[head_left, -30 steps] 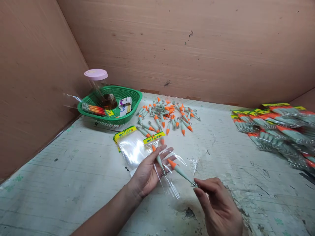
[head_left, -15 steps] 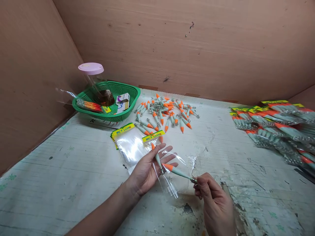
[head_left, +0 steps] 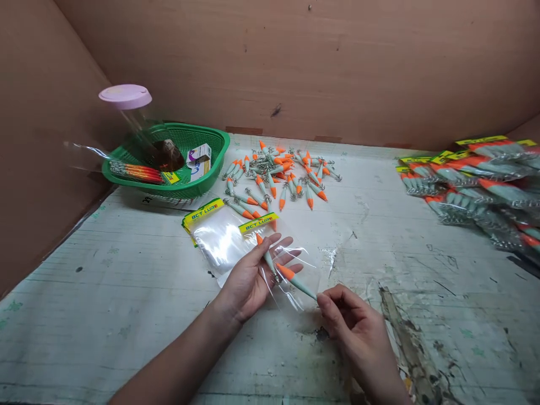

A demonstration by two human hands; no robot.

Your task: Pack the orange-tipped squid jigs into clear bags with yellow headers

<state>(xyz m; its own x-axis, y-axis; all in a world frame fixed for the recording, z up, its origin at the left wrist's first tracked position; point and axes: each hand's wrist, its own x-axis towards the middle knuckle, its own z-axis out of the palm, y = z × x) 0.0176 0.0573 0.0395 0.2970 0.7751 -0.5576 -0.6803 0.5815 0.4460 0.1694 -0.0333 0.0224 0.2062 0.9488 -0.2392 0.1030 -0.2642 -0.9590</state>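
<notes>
head view: left hand point(head_left: 253, 275), fingers spread, thumb-pins one lure point(head_left: 269, 261) with a yellow-headed bag point(head_left: 258, 223); right hand point(head_left: 352, 320) pinches a second lure point(head_left: 300, 284) over it; bagged lures point(head_left: 481, 188) lie right, apparently done, loose lures point(head_left: 276, 177) beyond, apparently left.

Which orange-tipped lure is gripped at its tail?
The lure in the right hand: its tail is pinched in the fingers, orange tip toward the left hand. The left-hand lure is held nearer its tip; piled lures lie loose.
</notes>
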